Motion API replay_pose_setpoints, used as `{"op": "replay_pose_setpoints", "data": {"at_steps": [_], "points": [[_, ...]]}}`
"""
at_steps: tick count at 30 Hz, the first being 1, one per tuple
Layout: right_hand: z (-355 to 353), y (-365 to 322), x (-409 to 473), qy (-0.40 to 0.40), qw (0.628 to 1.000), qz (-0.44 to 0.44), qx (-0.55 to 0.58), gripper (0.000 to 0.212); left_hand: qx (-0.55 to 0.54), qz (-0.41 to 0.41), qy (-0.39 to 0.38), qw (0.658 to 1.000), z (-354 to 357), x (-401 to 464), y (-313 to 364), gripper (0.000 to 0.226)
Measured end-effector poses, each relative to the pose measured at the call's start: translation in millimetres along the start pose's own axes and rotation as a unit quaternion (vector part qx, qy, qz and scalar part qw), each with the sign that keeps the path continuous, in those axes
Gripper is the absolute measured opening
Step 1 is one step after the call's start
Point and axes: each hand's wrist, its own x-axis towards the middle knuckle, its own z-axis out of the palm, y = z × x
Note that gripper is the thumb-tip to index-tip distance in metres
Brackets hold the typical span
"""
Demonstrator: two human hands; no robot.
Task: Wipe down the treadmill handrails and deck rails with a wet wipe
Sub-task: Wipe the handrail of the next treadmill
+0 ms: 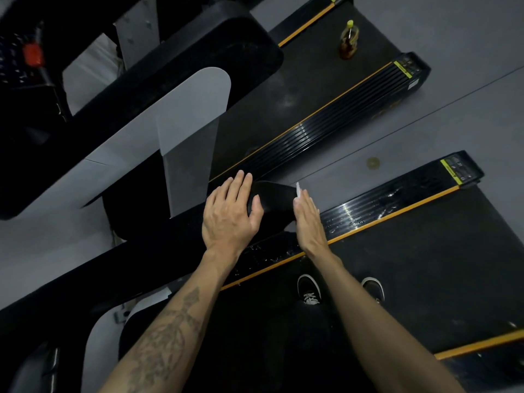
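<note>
I stand on a treadmill and look down at the rounded end of its black handrail (272,197). My left hand (229,214) rests on the rail's left side, fingers laid flat over it and thumb on top. My right hand (309,219), seen edge-on with straight fingers, presses a white wet wipe (298,190) against the rail's right side; only a corner of the wipe shows above the fingertips. Below runs the ribbed black deck rail (382,205) with an orange stripe, glistening with wet streaks.
My two black shoes (309,287) stand on the dark belt (425,265). A neighbouring treadmill lies beyond a strip of grey floor (326,165), with a yellow-capped bottle (349,39) on its belt. Its console with a red key (33,53) is at the upper left.
</note>
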Motion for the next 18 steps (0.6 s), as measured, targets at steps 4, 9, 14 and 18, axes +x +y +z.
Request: {"op": "replay_pose_setpoints", "data": {"at_steps": [4,9,14,18], "points": [[9,-11,-4,-0.009,0.998,-0.06,0.025,0.077,0.004,0.002,0.003,1.0,0,0,-1,0.048],[-1,-16,27,-0.027,0.999,-0.026,-0.033,0.049,0.004,0.005,0.003,1.0,0,-1,-1,0.048],[4,7,12,0.038,0.999,0.037,0.01,0.064,0.006,0.003,0.007,1.0,2,-1,-1,0.048],[9,6,-3,0.104,0.992,0.049,0.049,0.054,0.008,0.0,0.006,1.0,1,-1,-1,0.048]]}}
